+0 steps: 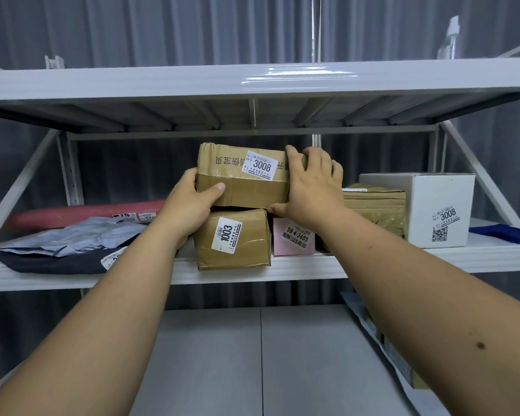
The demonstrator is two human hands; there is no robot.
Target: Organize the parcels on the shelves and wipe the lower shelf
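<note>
A brown cardboard parcel labelled 3008 (243,175) sits on top of another brown parcel labelled 1003 (233,238) on the middle shelf (297,268). My left hand (189,205) grips its left end, thumb across the front face. My right hand (312,187) grips its right end, fingers curled over the top corner. A pink box labelled 58-4-3405 (293,237) stands just right of the lower parcel, under my right wrist. The lower shelf (252,355) is grey and bare in the middle.
Grey and dark soft mailers (63,247) and a red roll (81,211) lie at the shelf's left. A taped brown box (376,208), a white box (442,208) and a blue cloth (505,232) sit at the right. More parcels (397,349) lean at the lower shelf's right. A top shelf (252,82) spans overhead.
</note>
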